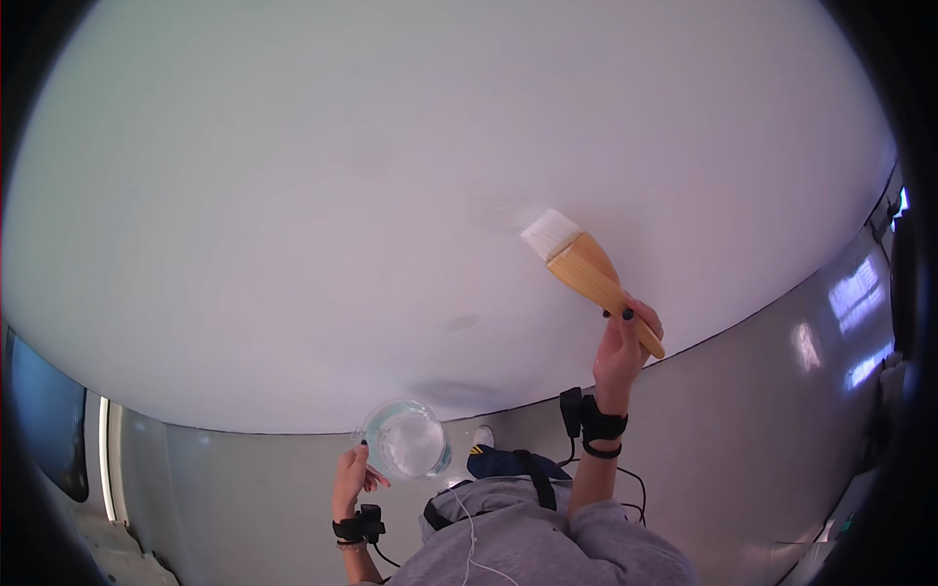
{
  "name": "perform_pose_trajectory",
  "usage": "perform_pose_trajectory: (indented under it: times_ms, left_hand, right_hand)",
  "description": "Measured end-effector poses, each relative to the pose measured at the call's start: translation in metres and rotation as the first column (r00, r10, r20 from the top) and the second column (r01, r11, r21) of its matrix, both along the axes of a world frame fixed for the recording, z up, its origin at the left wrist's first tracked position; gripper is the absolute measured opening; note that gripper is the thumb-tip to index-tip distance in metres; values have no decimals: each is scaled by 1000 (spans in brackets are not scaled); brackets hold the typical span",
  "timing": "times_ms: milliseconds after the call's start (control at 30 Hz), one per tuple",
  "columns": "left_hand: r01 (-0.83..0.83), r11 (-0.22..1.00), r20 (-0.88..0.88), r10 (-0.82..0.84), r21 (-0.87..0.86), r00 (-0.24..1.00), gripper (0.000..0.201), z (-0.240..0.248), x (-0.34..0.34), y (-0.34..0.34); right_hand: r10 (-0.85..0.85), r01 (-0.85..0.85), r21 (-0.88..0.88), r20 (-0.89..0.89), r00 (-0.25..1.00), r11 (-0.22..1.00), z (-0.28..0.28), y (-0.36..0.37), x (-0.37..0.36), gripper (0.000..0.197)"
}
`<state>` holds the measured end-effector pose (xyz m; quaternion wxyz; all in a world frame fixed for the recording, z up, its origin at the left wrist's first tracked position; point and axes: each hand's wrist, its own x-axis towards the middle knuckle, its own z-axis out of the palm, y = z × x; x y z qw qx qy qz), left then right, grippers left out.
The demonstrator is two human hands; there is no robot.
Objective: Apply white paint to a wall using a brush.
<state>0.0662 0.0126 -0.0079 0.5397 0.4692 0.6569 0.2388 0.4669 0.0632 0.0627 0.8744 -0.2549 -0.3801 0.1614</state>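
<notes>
My right hand (620,352) grips the wooden handle of a broad, flat brush (589,273), its fingers closed round the handle's lower end. The white bristles point up and left, close against a large white wall-like surface (322,215); a faint wet-looking streak shows beside their tip. Low in front of my body, my left hand (356,479) holds a clear, round container (410,441) by its left side. Something clear or whitish shows inside, but I cannot tell exactly what. The container is below the lower edge of the white surface.
A grey floor (703,439) runs along the surface's lower edge, with bright reflections at the right. A dark screen-like panel (47,420) and a bright light strip (106,459) stand at the far left. Black cables (635,488) hang by my right wrist, and a white cord crosses my shirt.
</notes>
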Motion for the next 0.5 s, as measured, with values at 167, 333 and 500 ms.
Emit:
perform_pose_trajectory:
  times_ms: [167, 333, 500]
  left_hand:
    - [42, 999, -8, -42, 10, 999, 45, 6, 0, 0]
    - [66, 998, -9, -66, 17, 998, 46, 8, 3, -2]
    - [18, 1000, 38, -19, 16, 999, 46, 6, 10, -6]
  right_hand:
    - [-33, 33, -19, 6, 999, 999, 6, 1, -10, 12]
    - [5, -3, -8, 177, 984, 1000, 25, 9, -20, 12]
    - [-55, 55, -4, 18, 998, 998, 34, 9, -25, 11]
